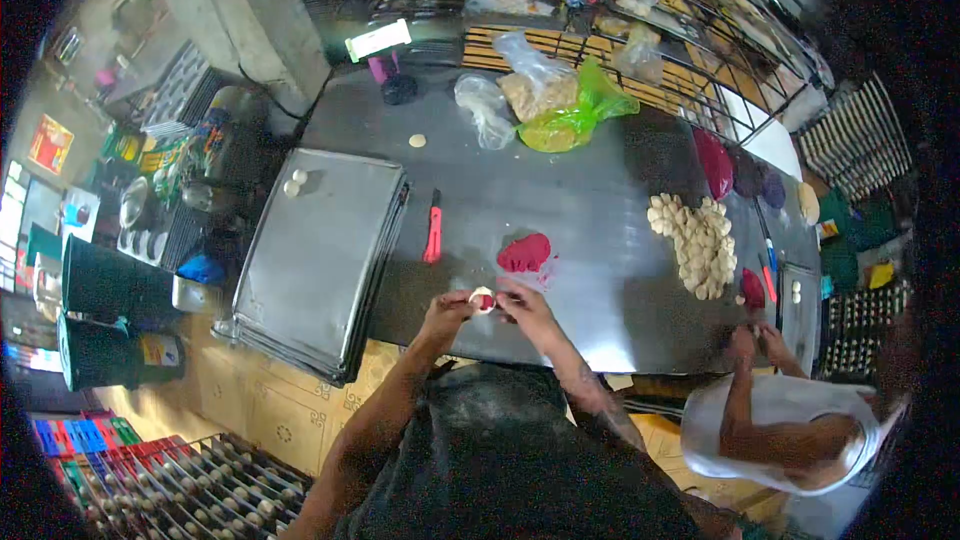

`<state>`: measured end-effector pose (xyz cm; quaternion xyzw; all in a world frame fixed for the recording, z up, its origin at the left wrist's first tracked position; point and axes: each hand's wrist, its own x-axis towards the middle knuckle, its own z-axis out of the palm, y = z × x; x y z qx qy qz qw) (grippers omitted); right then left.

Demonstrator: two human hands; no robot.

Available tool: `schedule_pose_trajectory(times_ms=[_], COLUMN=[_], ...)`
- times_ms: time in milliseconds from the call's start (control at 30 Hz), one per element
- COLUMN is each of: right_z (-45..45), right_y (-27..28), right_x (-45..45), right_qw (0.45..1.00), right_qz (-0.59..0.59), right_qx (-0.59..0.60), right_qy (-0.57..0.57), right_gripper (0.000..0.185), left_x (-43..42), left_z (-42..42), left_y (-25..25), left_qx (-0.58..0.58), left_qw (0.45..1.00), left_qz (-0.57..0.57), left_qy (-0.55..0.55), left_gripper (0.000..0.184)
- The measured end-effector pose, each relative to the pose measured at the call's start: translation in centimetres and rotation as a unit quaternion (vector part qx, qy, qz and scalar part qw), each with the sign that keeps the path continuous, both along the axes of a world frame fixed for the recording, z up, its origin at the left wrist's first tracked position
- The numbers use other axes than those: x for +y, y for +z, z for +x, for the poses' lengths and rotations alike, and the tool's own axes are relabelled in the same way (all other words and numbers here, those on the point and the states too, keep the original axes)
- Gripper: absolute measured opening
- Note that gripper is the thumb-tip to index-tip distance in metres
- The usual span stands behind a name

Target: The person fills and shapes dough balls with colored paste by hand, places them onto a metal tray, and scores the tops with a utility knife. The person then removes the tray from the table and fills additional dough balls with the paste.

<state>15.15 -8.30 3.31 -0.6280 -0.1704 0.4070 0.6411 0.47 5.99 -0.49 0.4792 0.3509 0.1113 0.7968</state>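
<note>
Close to the table's near edge, my left hand (449,314) has its fingers closed on a small round of pale dough (477,292) with red filling (486,302) in its middle. My right hand (526,306) meets the same dough from the right, its fingers curled at the rim; its fingertips are small and partly hidden. Just beyond my hands lies a mound of red filling (524,253) with crumbs around it. A red-handled spatula or knife (434,230) rests to the left of the mound.
Stacked dark baking trays (320,240) stand at the left, two dough balls (295,182) on top. Plastic bags (560,105) lie at the back. Many dough pieces (695,245) are heaped to the right, where a co-worker (780,430) works. A rack (200,490) stands lower left.
</note>
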Motion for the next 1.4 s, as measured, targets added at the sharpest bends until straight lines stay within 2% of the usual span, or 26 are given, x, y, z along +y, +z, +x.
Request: schedule_pose_trajectory(times_ms=[67, 100, 200, 267, 333, 367, 400, 467, 500, 600, 633, 733, 767, 800, 867, 933, 1000, 1033, 1067, 1133, 1167, 1200, 1267, 1300, 1333, 1400], right_z=[-1.7, -2.5, -4.6, -5.6, -6.6, -6.9, -7.0, -6.9, -6.7, -4.2, -3.1, 0.4, 1.3, 1.7, 2.0, 2.8, 3.0, 2.8, 2.1, -0.5, -0.7, -0.9, 0.2, 0.7, 1.3, 2.2], right_y=[-0.3, -0.5, -2.9, -3.0, -1.2, -0.5, -0.2, 0.2, 0.2, 0.3, 0.2, 0.1, 0.2, 0.2, 3.9, 3.9, -0.8, -2.9, -4.3, -6.3, -6.8, -7.2, -7.1, -6.5, -5.8, -2.1], right_x=[1.6, 2.3, 4.3, 5.5, 6.0, 6.0, 5.8, 5.2, 4.8, 3.0, 2.4, 0.6, 0.2, -0.4, -1.3, -1.7, -2.0, -2.0, -1.8, -0.8, -0.3, 0.2, 1.8, 2.6, 3.3, 5.6], right_qw=[0.999, 0.997, 0.995, 0.991, 0.962, 0.938, 0.937, 0.974, 0.984, 0.967, 0.954, 0.943, 0.935, 0.936, 0.925, 0.917, 0.890, 0.873, 0.874, 0.979, 0.991, 0.995, 0.990, 0.986, 0.981, 0.938], right_qz=[-0.003, -0.006, -0.071, -0.102, -0.133, -0.147, -0.150, -0.033, 0.027, -0.027, -0.051, -0.091, -0.112, -0.109, -0.105, -0.101, -0.072, -0.057, -0.055, 0.040, 0.061, 0.085, 0.010, -0.011, -0.032, -0.044], right_qx=[-0.007, -0.010, -0.058, -0.083, -0.239, -0.315, -0.314, -0.222, -0.175, -0.253, -0.290, -0.303, -0.308, -0.305, -0.310, -0.311, -0.393, -0.433, -0.429, -0.172, -0.102, -0.032, -0.112, -0.131, -0.150, -0.301], right_qy=[0.048, 0.073, 0.041, 0.025, 0.023, 0.024, 0.023, -0.017, -0.035, 0.025, 0.051, 0.105, 0.133, 0.138, 0.195, 0.228, 0.221, 0.217, 0.222, 0.097, 0.067, 0.032, 0.089, 0.105, 0.122, 0.169], right_gripper=[0.032, 0.034, 0.033, 0.032, 0.030, 0.029, 0.029, 0.027, 0.026, 0.027, 0.028, 0.032, 0.033, 0.033, 0.031, 0.030, 0.026, 0.023, 0.023, 0.020, 0.020, 0.021, 0.019, 0.019, 0.019, 0.017], left_x=[1.5, 2.1, 3.5, 4.2, 4.4, 4.4, 4.5, 4.5, 4.5, 3.8, 3.0, -0.1, -0.5, -0.9, -1.8, -2.3, -3.1, -3.7, -4.3, -4.8, -4.7, -4.3, -3.2, -2.0, -0.3, 3.7], left_z=[-0.7, -1.0, -2.1, -2.5, -2.9, -2.9, -2.7, -2.3, -2.1, -0.8, -0.4, 0.4, 0.7, 0.8, 1.0, 1.6, 1.7, 1.8, 2.0, 2.2, 2.1, 1.9, 1.6, 1.5, 1.2, 0.4], left_y=[0.2, 0.2, 0.7, 3.7, 6.6, 5.9, 4.6, 2.4, 1.6, 0.9, 1.4, 3.7, 3.0, 1.9, -0.1, 3.3, 6.7, 6.3, 5.7, 4.5, 4.1, 3.6, 3.2, 3.5, 3.7, 4.6], left_qx=[-0.019, -0.023, 0.029, 0.044, 0.079, 0.078, 0.042, -0.032, -0.032, 0.047, 0.047, -0.060, -0.057, -0.084, -0.134, -0.100, -0.037, -0.031, 0.027, 0.139, 0.142, 0.110, 0.043, 0.044, 0.034, 0.014], left_qw=[0.995, 0.995, 0.921, 0.921, 0.916, 0.917, 0.925, 0.932, 0.932, 0.994, 0.994, 0.980, 0.980, 0.957, 0.877, 0.871, 0.857, 0.858, 0.865, 0.868, 0.868, 0.900, 0.950, 0.951, 0.971, 0.993], left_qz=[0.074, 0.072, 0.379, 0.371, 0.357, 0.355, 0.357, 0.360, 0.359, 0.051, 0.053, 0.165, 0.167, 0.267, 0.455, 0.473, 0.503, 0.501, 0.493, 0.471, 0.470, 0.419, 0.310, 0.307, 0.238, 0.098], left_qy=[-0.058, -0.060, -0.085, -0.111, -0.163, -0.165, -0.124, -0.041, -0.040, -0.082, -0.079, -0.091, -0.088, -0.083, -0.073, -0.083, -0.109, -0.105, -0.095, -0.075, -0.073, -0.055, -0.018, -0.016, 0.009, 0.063], left_gripper=[0.020, 0.020, 0.017, 0.017, 0.019, 0.019, 0.019, 0.018, 0.018, 0.023, 0.023, 0.016, 0.016, 0.018, 0.021, 0.019, 0.017, 0.017, 0.021, 0.031, 0.031, 0.031, 0.033, 0.033, 0.035, 0.039])
